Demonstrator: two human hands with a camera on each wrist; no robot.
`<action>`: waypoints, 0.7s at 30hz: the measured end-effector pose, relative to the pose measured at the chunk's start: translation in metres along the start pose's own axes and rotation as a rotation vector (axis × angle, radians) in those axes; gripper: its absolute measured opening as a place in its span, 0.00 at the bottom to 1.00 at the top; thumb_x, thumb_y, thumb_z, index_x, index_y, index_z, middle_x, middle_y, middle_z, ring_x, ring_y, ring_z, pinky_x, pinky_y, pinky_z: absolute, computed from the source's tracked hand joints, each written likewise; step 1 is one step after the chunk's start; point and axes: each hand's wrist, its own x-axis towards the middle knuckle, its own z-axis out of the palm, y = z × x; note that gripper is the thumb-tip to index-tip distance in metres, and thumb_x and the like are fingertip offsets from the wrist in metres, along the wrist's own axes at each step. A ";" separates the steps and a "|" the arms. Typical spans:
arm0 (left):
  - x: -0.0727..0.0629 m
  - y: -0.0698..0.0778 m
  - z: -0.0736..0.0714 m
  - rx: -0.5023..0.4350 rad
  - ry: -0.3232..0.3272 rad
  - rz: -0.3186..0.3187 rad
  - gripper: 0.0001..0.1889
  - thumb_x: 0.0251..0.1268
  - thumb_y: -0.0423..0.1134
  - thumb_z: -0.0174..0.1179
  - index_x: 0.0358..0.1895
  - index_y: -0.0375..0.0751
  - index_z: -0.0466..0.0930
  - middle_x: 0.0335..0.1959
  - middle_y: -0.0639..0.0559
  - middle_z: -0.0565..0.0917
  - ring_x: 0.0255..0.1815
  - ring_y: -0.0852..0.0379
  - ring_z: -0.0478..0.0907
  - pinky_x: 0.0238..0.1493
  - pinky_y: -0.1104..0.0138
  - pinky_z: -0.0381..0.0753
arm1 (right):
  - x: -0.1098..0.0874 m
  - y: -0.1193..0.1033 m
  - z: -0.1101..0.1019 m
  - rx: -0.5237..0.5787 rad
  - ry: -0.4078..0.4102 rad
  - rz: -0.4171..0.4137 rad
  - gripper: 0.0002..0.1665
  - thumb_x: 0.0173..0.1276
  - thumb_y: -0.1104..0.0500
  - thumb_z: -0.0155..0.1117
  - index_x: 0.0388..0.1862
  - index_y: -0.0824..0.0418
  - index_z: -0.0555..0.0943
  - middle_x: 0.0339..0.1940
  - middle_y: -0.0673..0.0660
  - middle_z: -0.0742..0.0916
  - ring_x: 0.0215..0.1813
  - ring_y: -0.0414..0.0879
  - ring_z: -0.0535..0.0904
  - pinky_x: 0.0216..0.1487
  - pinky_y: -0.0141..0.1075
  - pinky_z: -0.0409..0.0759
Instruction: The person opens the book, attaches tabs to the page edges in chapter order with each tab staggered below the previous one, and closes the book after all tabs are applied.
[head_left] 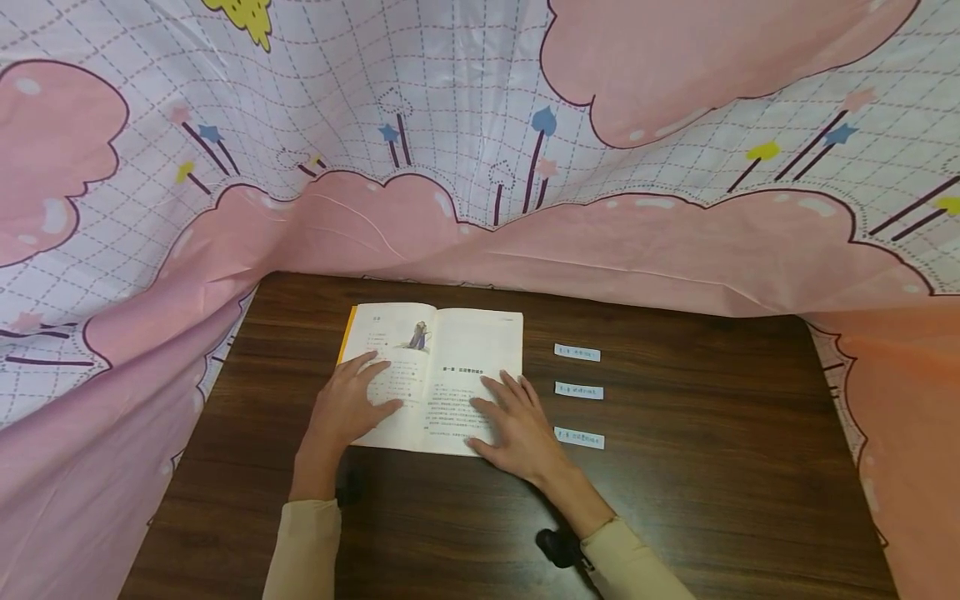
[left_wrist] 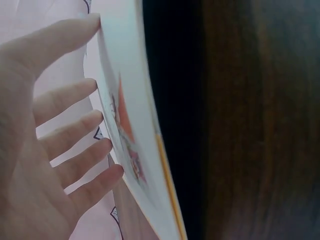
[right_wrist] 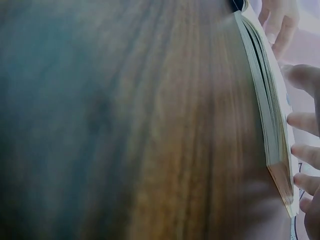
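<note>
The left hand (head_left: 343, 406) lies with fingers spread and slightly bent, fingertips on the left-hand page, pinching nothing; under and between the two hands an open book (head_left: 435, 367) rests flat on a dark wood-grain table (head_left: 712, 467), its long axis running across from one hand to the other, its spine fold pointing away from the person midway between them, so that neither hand is clearly nearer; most of the book stretches forward of the fingertips; its pages are off-white and curve down into the fold, a yellow cover edge shows beyond the left hand, a small robed figure is drawn ahead of the left fingers, and a bold heading sits above fine text just left of the right fingers; the right hand (head_left: 520, 427) is likewise spread, fingertips on the right-hand page near its outer edge, gripping nothing; to its right, three pale blue paper slips (head_left: 579, 391) form a column, the lowest just beside that hand, the others farther forward, their handwriting too small to read.
</note>
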 end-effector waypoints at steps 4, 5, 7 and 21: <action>0.000 0.002 0.002 -0.001 0.002 -0.006 0.38 0.52 0.56 0.74 0.68 0.48 0.75 0.74 0.46 0.66 0.73 0.40 0.61 0.64 0.37 0.66 | 0.000 0.000 0.002 -0.022 -0.006 0.006 0.36 0.57 0.36 0.72 0.60 0.53 0.82 0.73 0.59 0.72 0.76 0.63 0.59 0.75 0.58 0.50; 0.000 0.002 0.003 -0.004 0.002 -0.007 0.39 0.52 0.55 0.74 0.68 0.48 0.74 0.74 0.45 0.66 0.73 0.39 0.61 0.64 0.37 0.66 | 0.000 0.001 0.002 -0.028 -0.004 0.004 0.36 0.56 0.36 0.73 0.60 0.53 0.82 0.73 0.59 0.72 0.76 0.63 0.59 0.75 0.58 0.50; 0.000 0.002 0.003 -0.005 0.002 -0.006 0.40 0.51 0.56 0.74 0.69 0.48 0.73 0.74 0.45 0.66 0.73 0.39 0.61 0.65 0.37 0.65 | 0.000 0.001 0.003 -0.034 0.001 -0.003 0.36 0.56 0.37 0.73 0.60 0.53 0.82 0.72 0.60 0.72 0.76 0.63 0.60 0.75 0.58 0.51; -0.004 -0.007 0.010 -0.011 -0.079 0.013 0.52 0.46 0.61 0.76 0.76 0.50 0.63 0.79 0.44 0.55 0.79 0.36 0.47 0.72 0.38 0.51 | 0.013 -0.006 0.006 -0.054 -0.019 -0.043 0.38 0.56 0.38 0.74 0.63 0.52 0.80 0.74 0.60 0.71 0.76 0.63 0.59 0.75 0.59 0.51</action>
